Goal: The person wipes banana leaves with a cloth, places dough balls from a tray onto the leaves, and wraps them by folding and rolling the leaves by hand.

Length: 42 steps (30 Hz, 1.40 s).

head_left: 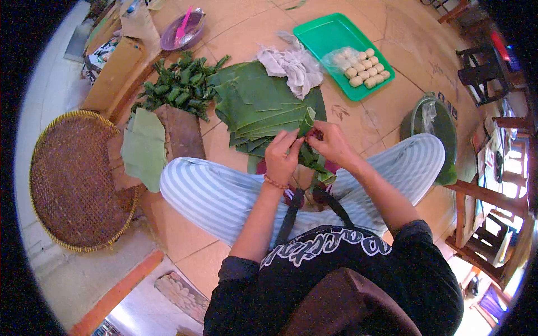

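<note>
Both hands meet around a rolled green leaf (306,122) over the crossed legs. My left hand (282,155), with a beaded bracelet at its wrist, pinches the roll from the left. On its right side my right hand (330,143) has its fingers closed on the same roll. More dark green leaf pieces (311,160) hang below the hands. Just beyond lies a fanned stack of large green leaves (258,101), with a crumpled whitish cloth (291,67) on its right part. Several pale dough balls (367,71) sit on a green tray (322,32), partly under clear plastic.
Green wrapped bundles (182,84) are heaped at the left, near a brown block (182,131) and pale leaf sheets (144,145). A round woven tray (81,185) lies far left. A purple bowl (193,38) stands behind, a green bucket (448,140) at right.
</note>
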Tool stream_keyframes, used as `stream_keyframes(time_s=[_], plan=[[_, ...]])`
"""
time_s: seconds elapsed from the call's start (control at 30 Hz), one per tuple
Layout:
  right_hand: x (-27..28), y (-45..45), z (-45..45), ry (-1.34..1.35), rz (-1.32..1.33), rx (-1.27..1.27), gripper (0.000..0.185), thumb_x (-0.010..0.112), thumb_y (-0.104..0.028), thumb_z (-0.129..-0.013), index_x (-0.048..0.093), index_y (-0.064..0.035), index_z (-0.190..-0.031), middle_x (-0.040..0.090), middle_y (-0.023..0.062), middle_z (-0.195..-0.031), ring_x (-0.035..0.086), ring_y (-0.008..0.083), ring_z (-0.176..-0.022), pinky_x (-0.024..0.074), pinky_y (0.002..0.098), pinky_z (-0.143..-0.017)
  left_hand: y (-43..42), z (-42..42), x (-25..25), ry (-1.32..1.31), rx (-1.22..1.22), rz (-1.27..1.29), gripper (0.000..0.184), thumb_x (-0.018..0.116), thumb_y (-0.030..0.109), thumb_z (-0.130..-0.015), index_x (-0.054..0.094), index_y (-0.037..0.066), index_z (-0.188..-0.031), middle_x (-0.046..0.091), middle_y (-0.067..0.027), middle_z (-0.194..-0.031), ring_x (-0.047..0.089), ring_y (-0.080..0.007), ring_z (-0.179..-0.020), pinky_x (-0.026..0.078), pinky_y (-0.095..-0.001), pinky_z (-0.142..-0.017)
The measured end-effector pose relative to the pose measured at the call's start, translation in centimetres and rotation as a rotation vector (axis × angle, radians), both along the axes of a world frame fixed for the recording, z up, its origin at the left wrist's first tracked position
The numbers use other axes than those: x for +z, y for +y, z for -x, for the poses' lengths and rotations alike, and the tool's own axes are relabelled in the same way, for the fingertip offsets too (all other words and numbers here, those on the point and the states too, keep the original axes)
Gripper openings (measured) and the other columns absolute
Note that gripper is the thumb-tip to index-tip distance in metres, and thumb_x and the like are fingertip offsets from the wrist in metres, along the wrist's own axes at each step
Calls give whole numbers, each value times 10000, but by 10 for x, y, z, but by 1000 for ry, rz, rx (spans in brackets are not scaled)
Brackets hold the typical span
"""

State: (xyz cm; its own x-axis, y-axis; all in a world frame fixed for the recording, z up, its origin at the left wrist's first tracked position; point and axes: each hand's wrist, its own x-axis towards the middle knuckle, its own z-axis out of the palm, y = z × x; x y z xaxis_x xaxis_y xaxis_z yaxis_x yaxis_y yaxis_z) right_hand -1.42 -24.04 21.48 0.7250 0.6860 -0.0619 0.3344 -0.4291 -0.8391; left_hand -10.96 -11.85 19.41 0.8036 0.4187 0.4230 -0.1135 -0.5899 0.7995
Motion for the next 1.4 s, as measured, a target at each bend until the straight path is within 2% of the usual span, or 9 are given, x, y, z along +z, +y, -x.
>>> stream_keyframes(time_s=[0.17, 0.27, 0.37, 0.47, 0.57, 0.8, 0.9, 1.13, 1.4], plan=[[-12, 1, 0, 41, 1, -10, 201, 604, -114, -717, 594, 26, -860, 606, 122, -676, 558, 164, -611, 438, 310, -550, 0, 2, 2, 22, -7, -8, 189, 631, 57, -747, 627, -3, -925, 552, -121, -714, 550, -260, -629, 438, -319, -558], [-11, 6, 1, 173, 40, -65, 227, 577, -153, -706, 606, 9, -863, 622, 211, -816, 603, 356, -775, 474, 425, -698, -2, 0, -1, -20, 11, -59, 193, 632, 57, -745, 627, 5, -931, 547, -120, -710, 547, -258, -620, 434, -324, -548], [-27, 7, 7, 187, -39, -151, 248, 581, -161, -707, 611, -3, -896, 625, 208, -815, 605, 351, -772, 476, 422, -700, -3, 3, -4, 40, -2, -129, 204, 632, 61, -747, 627, 17, -946, 558, -120, -732, 550, -259, -626, 436, -320, -552], [-36, 0, 0, 198, 100, -33, 172, 595, -81, -730, 586, 43, -849, 597, 77, -663, 537, 129, -587, 437, 299, -533, -3, 3, -13, 43, -34, -33, 185, 639, 62, -739, 634, 13, -918, 581, -119, -756, 567, -263, -656, 446, -313, -574], [-15, -13, -10, 356, 134, 118, 220, 583, -199, -721, 606, -9, -830, 623, 194, -791, 604, 340, -757, 475, 423, -682, -3, 7, -7, 203, -51, 142, 176, 657, 71, -723, 643, 6, -886, 612, -117, -787, 589, -265, -697, 458, -307, -615], [-14, -19, 13, 63, 77, -69, 194, 567, -165, -712, 593, 6, -799, 600, 211, -762, 589, 375, -732, 465, 437, -652, -13, 9, -5, 212, -79, 205, 177, 667, 64, -709, 651, 4, -875, 641, -130, -794, 606, -233, -707, 458, -291, -651], [-9, -28, 14, 80, 121, 5, 199, 570, -168, -718, 583, 10, -806, 593, 199, -735, 592, 354, -728, 466, 420, -657, -12, 14, -6, 261, -122, 266, 161, 680, 69, -710, 656, -3, -852, 654, -94, -783, 609, -181, -710, 460, -284, -650], [38, -73, 23, 233, 28, 392, 132, 630, -90, -751, 549, -6, -812, 562, 86, -725, 541, 178, -693, 433, 318, -615, -4, 31, 45, 878, -485, 1085, 123, 735, 89, -661, 652, 26, -727, 623, -13, -686, 566, -84, -619, 442, -221, -587], [35, -80, 72, 342, 7, 380, 150, 625, -59, -749, 541, -3, -860, 566, 101, -765, 549, 187, -734, 435, 331, -632, -4, 53, 37, 921, -726, 1044, 135, 739, 55, -629, 620, 33, -687, 605, -10, -655, 557, -77, -598, 431, -209, -562]])
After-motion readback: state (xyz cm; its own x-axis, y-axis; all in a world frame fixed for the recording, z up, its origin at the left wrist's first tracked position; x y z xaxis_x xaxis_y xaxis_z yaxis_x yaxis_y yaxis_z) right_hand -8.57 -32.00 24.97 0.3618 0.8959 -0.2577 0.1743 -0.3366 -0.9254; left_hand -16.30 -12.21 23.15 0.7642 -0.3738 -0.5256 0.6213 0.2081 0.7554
